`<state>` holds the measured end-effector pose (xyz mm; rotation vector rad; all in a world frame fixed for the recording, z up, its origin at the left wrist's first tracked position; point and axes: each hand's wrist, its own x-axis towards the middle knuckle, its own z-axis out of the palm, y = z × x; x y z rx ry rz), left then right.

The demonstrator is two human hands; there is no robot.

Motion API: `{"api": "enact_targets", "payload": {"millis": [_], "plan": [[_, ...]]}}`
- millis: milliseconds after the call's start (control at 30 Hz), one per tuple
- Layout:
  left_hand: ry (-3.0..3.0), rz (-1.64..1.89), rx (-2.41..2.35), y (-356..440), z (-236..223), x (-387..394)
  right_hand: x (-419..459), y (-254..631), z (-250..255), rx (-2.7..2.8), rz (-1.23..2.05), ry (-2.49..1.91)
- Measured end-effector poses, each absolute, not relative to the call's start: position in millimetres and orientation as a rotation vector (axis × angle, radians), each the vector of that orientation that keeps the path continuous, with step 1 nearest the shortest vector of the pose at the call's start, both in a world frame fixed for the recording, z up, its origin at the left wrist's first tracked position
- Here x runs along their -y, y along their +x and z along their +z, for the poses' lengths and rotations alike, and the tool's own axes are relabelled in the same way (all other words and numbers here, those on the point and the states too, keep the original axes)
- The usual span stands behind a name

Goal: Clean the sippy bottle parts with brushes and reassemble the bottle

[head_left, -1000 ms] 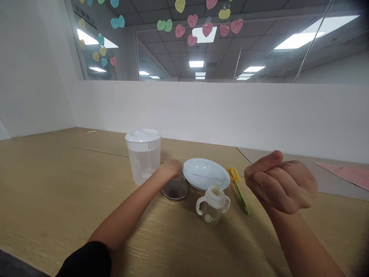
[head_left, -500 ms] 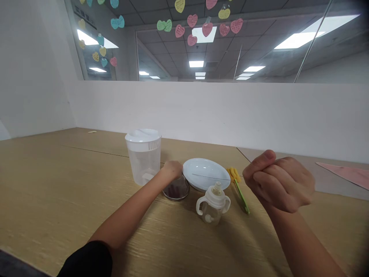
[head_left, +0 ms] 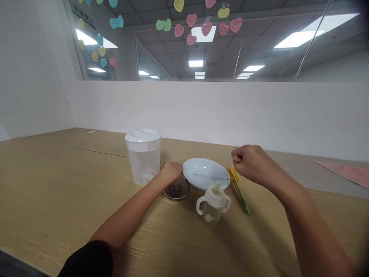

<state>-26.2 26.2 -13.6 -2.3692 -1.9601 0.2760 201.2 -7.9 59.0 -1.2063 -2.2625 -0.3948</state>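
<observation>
My left hand (head_left: pixel 173 169) is closed at the top of a dark, rounded thing with a metal rim (head_left: pixel 177 191), partly covered by the hand; its fingers are hidden from view. To its right lies a white oval plate (head_left: pixel 206 171). A clear baby bottle (head_left: pixel 212 207) with a white two-handled collar stands upright in front of the plate. My right hand (head_left: pixel 246 161) is a fist in the air, thumb side to the left, with nothing visible in it. Just below it is a yellow flower with a green stem (head_left: pixel 238 188), lying on the table.
A lidded translucent white plastic pitcher (head_left: pixel 144 157) stands left of my left hand. A pink sheet (head_left: pixel 346 173) is at the far right of the wooden table (head_left: pixel 72 184). A white wall (head_left: pixel 184 111) with a window above closes off the back.
My right fist has moved left and slightly up, turning so that its back shows. My left hand and the objects on the table stay where they were.
</observation>
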Motion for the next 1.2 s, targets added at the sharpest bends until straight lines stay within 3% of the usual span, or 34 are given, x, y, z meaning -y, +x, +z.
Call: {"api": "enact_targets", "payload": {"millis": [133, 300, 600, 933, 1200], "plan": [[-2.370, 0.284, 1.965, -26.4, -15.7, -28.8, 7.4, 211.5, 54.6, 2.481, -0.006, -1.402], [-2.366, 0.282, 1.958, -26.4, -15.9, -28.1, 6.8, 213.4, 50.8, 2.553, 0.139, -1.392], [-2.359, 0.223, 1.920, -28.4, -19.7, -30.6, 25.1, 191.7, 70.4, 2.369, -0.227, -1.258], [-2.329, 0.144, 1.925, -28.6, -20.3, -32.4, 14.6, 208.1, 52.4, 2.542, 0.020, -1.259], [-2.233, -0.084, 1.837, -16.3, 32.0, 12.8, 18.0, 199.7, 58.8, 2.472, 0.007, -1.109]]}}
